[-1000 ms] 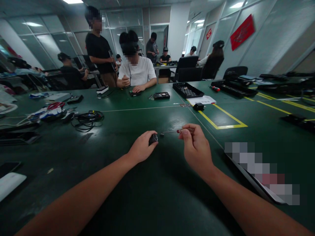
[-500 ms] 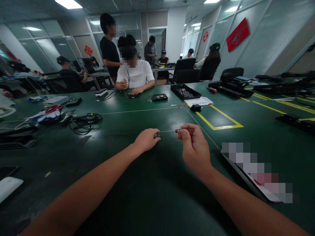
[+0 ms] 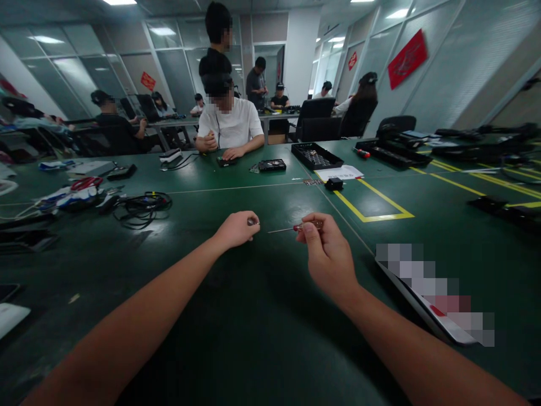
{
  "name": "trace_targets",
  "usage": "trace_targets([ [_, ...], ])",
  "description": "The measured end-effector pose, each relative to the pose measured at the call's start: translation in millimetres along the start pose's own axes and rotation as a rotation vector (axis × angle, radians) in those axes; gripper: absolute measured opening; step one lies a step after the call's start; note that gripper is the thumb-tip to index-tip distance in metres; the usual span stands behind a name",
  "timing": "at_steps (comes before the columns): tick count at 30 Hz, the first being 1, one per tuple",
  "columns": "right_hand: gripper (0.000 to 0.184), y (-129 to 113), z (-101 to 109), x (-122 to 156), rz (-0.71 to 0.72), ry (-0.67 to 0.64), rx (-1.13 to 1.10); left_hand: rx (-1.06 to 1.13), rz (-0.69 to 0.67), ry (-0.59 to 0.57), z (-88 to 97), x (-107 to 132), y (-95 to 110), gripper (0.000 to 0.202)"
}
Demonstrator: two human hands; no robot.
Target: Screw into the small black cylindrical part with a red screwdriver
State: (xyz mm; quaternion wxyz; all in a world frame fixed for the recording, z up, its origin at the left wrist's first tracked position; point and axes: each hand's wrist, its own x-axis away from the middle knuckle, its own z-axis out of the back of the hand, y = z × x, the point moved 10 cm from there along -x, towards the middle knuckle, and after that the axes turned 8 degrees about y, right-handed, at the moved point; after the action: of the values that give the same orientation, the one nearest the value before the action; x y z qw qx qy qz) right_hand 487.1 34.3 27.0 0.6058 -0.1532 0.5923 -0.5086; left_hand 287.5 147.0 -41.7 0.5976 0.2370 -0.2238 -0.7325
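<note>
My right hand (image 3: 329,254) is closed round the handle of a screwdriver (image 3: 282,229), whose thin metal shaft points left. The handle is reddish and see-through, partly covered by my fingers. My left hand (image 3: 237,228) is closed on a small shiny metal part (image 3: 252,221), mostly hidden by the fingers, so its kind cannot be made out. A short gap separates the screwdriver's tip from the left hand. Both hands are held over the green table (image 3: 236,338).
A bundle of black cables (image 3: 143,210) lies at left. Ahead are a black tray of parts (image 3: 316,157), a small black block (image 3: 333,184) and yellow tape (image 3: 386,217). A partly blurred flat object (image 3: 426,304) lies at right. A person in white (image 3: 230,124) sits opposite.
My left hand has drawn back to the left with the metal part, away from the screwdriver's tip. The right hand has shifted slightly left. A standing person behind has moved right.
</note>
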Motion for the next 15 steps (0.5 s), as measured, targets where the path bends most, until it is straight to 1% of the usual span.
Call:
trace_targets([
  [2,0.017,1.0,-1.1,0.6,-0.008,-0.011,0.0,0.148,0.142,0.017,16.6,6.2,-22.6,0.029],
  [4,0.017,1.9,-2.8,1.7,-0.012,-0.025,-0.005,0.31,0.266,0.071,37.6,16.0,-46.3,0.034],
  [7,0.017,3.4,-6.7,3.8,-0.013,-0.054,-0.018,0.646,0.39,0.207,74.1,35.0,-80.9,0.027],
  [8,0.018,4.0,-8.0,4.4,-0.014,-0.061,-0.021,0.689,0.423,0.251,86.8,42.2,-93.2,0.025],
  [12,0.017,4.8,-10.4,4.6,-0.01,-0.07,-0.032,0.711,0.544,0.474,142.0,73.0,-145.1,0.016],
  [14,0.017,3.9,-10.3,4.0,-0.003,-0.069,-0.028,0.667,0.592,0.629,172.2,90.7,-169.7,0.013],
  [15,0.017,3.3,-10.2,3.8,0.001,-0.068,-0.024,0.624,0.604,0.725,188.8,100.8,-180.4,0.015],
])
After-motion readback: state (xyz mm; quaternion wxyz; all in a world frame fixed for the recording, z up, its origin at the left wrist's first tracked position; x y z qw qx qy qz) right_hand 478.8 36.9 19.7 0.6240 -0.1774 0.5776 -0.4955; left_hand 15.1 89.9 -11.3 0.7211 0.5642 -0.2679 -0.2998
